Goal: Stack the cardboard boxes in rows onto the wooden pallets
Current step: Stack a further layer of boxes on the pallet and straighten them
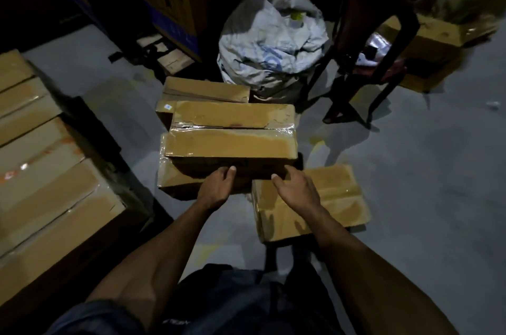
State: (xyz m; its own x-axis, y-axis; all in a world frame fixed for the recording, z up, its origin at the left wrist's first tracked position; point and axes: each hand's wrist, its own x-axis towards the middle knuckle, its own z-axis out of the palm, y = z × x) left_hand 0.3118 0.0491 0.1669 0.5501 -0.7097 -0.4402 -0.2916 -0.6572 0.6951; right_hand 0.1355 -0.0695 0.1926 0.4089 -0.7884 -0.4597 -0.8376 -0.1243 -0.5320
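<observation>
Step in hand, as I read it: the pick-up of the top box (231, 140), which sat on a lower box (175, 181) on the floor (410, 170), w/ another box (202, 92) behind it and one more box (312, 203) just beside to the right; none of these were on a pallet yet. I had both arms reaching fwd and down; left hand (217, 186) was at the near face of the top box, towards its left part, fingers loosely spread, thumb up against the cardboard; right hand (297, 186) was at the near face towards the right, fingers spread and relaxed, tips touching or nearly so; cannot tell which; neither had a grip round anything. Stacked rows (46, 178) of boxes lay at the left edge of view, prob. the target; pallet itself hidden in the dark. Next move, my guess: slide hands out to the box's ends or under its near edge, lift, turn left, set it down flush against the row. Sack (271, 41) and chair (375, 41) stood behind.
</observation>
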